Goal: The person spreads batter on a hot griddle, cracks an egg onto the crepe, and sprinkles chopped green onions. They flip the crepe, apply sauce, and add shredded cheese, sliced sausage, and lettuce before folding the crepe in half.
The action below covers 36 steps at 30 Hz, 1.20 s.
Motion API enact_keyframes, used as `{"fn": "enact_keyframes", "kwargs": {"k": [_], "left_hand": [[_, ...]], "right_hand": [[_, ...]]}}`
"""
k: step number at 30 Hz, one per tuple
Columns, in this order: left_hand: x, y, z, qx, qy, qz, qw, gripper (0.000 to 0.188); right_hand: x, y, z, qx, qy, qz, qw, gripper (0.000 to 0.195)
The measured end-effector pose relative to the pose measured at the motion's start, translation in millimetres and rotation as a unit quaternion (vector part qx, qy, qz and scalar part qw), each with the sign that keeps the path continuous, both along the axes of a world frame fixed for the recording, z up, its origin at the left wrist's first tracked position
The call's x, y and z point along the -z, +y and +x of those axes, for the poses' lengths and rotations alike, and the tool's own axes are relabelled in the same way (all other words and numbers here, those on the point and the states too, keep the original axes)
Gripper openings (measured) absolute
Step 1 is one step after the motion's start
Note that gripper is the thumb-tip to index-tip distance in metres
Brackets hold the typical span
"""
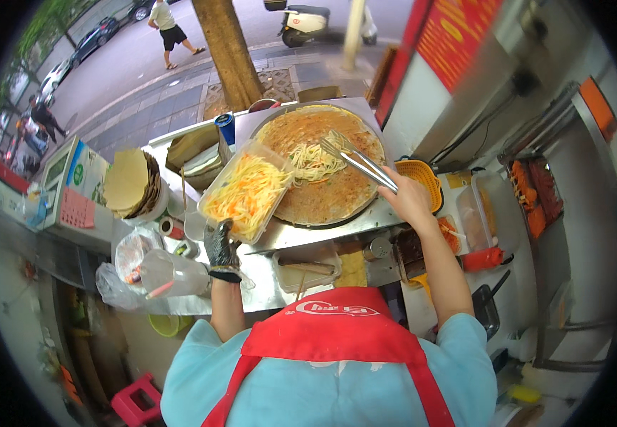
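Note:
A black glove covers my left hand (222, 250), which grips the near end of a clear plastic container (281, 198). Shredded yellow and orange vegetables (247, 195) fill the container, and it tilts over the left edge of a round griddle (335, 223). My bare right hand (407, 195) holds metal tongs (361, 164). Their tips rest at a heap of pale shreds (313, 160) in the middle of a large browned crepe (329, 203). The crepe covers nearly the whole griddle. Whether the tips pinch any shreds I cannot tell.
Left of the griddle stand a stack of brown paper bags (127, 181), a clear pitcher (172, 275) and a blue can (225, 128). An orange basket (420, 179), a lidded plastic box (476, 213) and a red squeeze bottle (482, 260) are at the right. A shaker (378, 249) sits in front.

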State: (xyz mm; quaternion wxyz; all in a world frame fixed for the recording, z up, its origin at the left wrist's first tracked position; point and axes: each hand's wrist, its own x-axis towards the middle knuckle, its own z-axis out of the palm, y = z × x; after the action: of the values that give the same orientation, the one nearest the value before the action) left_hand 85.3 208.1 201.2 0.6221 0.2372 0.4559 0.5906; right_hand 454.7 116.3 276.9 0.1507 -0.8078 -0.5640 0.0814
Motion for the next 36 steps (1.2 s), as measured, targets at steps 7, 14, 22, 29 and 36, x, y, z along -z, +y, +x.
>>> {"fn": "enact_keyframes", "kwargs": {"k": [7,14,22,29,36], "left_hand": [[-2.6,6.9,-22.6,0.02,-0.013,0.024,0.999,0.064],[-5.8,18.2,-26.0,0.062,-0.063,0.03,0.996,0.062],[-14.6,11.9,6.2,0.124,-0.009,0.005,0.992,0.063],[-31.5,-31.5,84.7,0.339,-0.111,-0.015,0.934,0.062],[-76.3,-119.9,250.5,0.6,-0.173,-0.149,0.767,0.056]], "right_hand": [[24.6,-1.7,-23.3,-0.056,0.009,0.029,0.998,0.047],[37.5,-0.7,-18.0,0.005,0.008,0.002,1.0,0.049],[36.7,-49.7,-16.6,0.058,0.076,0.143,0.985,0.054],[1.8,-163.4,0.5,-0.006,0.072,0.135,0.988,0.059],[-32.2,-309.3,26.3,0.183,0.373,0.251,0.874,0.051]]}}
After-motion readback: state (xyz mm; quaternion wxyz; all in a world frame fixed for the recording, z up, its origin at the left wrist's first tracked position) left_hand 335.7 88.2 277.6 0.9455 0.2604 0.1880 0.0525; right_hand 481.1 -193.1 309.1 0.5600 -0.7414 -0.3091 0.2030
